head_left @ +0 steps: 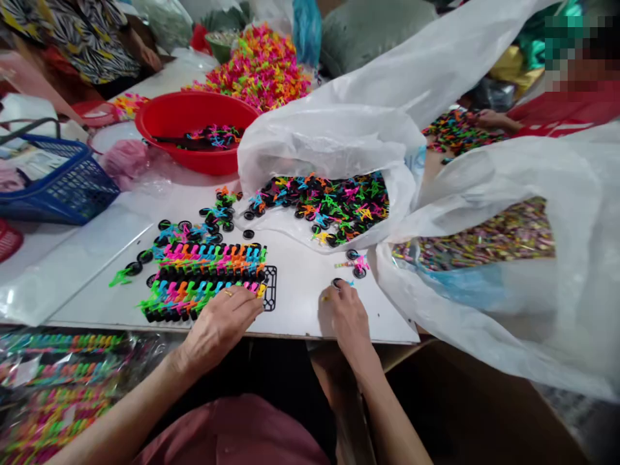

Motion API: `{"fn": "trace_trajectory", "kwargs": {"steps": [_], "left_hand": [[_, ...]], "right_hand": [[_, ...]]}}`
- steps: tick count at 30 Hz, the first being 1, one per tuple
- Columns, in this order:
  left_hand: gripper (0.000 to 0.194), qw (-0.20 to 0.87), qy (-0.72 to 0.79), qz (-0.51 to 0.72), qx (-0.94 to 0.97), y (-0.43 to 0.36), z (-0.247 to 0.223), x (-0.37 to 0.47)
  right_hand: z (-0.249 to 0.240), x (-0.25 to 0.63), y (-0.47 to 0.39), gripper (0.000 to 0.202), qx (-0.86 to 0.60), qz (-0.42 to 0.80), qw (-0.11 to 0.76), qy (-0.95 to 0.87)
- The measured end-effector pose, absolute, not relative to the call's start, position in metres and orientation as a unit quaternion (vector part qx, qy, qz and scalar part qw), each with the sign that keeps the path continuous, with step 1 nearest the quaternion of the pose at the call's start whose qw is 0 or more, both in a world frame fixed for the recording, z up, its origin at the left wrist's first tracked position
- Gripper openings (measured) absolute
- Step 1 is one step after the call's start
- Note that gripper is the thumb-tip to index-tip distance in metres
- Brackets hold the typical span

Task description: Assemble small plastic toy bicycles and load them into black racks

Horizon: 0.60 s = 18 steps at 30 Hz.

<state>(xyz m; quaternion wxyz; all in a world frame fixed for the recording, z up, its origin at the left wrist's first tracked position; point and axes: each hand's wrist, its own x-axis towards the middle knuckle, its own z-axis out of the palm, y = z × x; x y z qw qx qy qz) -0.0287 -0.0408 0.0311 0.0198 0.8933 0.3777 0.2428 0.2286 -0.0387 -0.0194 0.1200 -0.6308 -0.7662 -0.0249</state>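
Small plastic toy bicycles in bright colours with black wheels stand packed in two rows on the white table. My left hand is closed at the near right end of the rows, its fingertips at a yellow toy bicycle beside a black plastic rack. To the right, my right hand pinches a small toy bicycle with a black wheel and a bit of blue, low over the tabletop; the fingers hide most of it. Just beyond lies a pink toy bicycle with a small printed strip.
A white plastic bag full of toy bicycles lies open ahead. Another bag holds small wrapped sticks. Behind are a red basin and a heap of coloured parts. At left sits a blue basket. Co-workers sit across and at right.
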Motion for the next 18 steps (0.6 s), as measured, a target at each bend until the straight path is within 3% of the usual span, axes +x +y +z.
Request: {"fn": "trace_trajectory", "kwargs": {"steps": [2, 6, 10, 13, 15, 18], "left_hand": [[0.016, 0.013, 0.39, 0.255, 0.885, -0.034, 0.041, -0.027], [0.022, -0.016, 0.459, 0.263, 0.849, 0.003, 0.063, -0.019], [0.021, 0.021, 0.433, 0.171, 0.885, 0.036, 0.055, -0.015], [0.023, 0.038, 0.43, 0.182, 0.883, 0.039, 0.043, -0.016], [0.022, 0.041, 0.43, 0.191, 0.882, 0.036, 0.041, -0.017], [0.02, 0.035, 0.425, 0.178, 0.887, 0.034, 0.045, -0.017]], "right_hand": [[-0.026, 0.232, -0.04, 0.029, -0.587, -0.059, 0.095, -0.801], [-0.032, 0.216, -0.039, 0.029, -0.49, -0.059, 0.131, -0.86], [-0.021, 0.205, -0.036, 0.017, -0.592, -0.003, 0.125, -0.796], [-0.013, 0.199, -0.027, 0.017, -0.689, 0.076, 0.089, -0.715], [-0.011, 0.193, -0.017, 0.017, -0.705, 0.156, 0.125, -0.681], [-0.013, 0.178, 0.0, 0.016, -0.646, 0.305, 0.281, -0.641]]}}
